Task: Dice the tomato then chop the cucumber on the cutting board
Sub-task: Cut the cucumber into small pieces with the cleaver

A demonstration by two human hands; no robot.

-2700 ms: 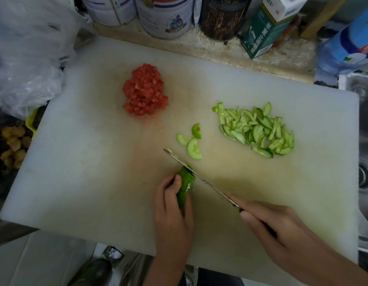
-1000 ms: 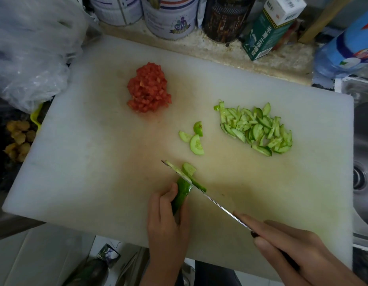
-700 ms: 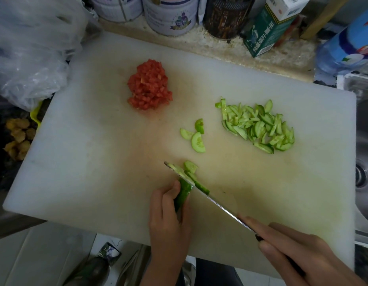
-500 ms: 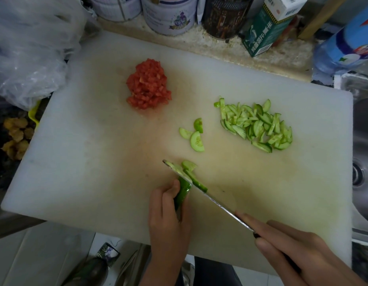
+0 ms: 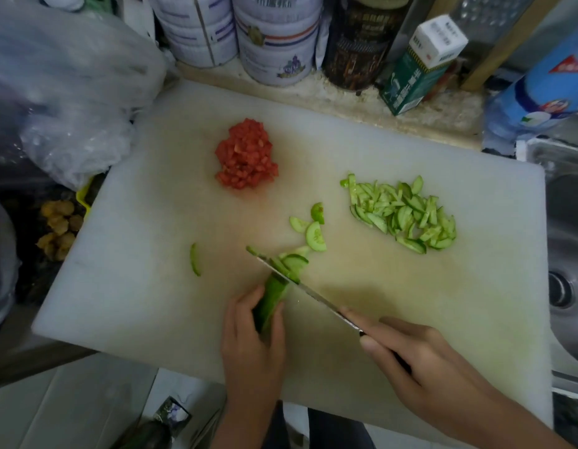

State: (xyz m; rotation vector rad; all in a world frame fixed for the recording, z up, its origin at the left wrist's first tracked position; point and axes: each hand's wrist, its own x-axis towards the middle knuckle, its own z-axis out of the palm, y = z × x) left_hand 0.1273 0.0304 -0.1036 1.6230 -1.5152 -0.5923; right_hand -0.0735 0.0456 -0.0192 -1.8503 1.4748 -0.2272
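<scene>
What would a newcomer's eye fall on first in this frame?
The red pile of diced tomato at the far middle of the white cutting board stands out first, with a heap of chopped cucumber to its right. Near the front edge, the left hand grips the cucumber stub while the right hand holds the knife across its cut end.

Just the one head-worn camera, looking steeply down and slightly forward at the cutting board (image 5: pixel 135 254), close enough that it fills most of the frame. The left hand (image 5: pixel 252 345) and right hand (image 5: pixel 420 361) enter from the bottom edge. The wide lens probably warps the sink (image 5: pixel 566 254) at far right.
</scene>
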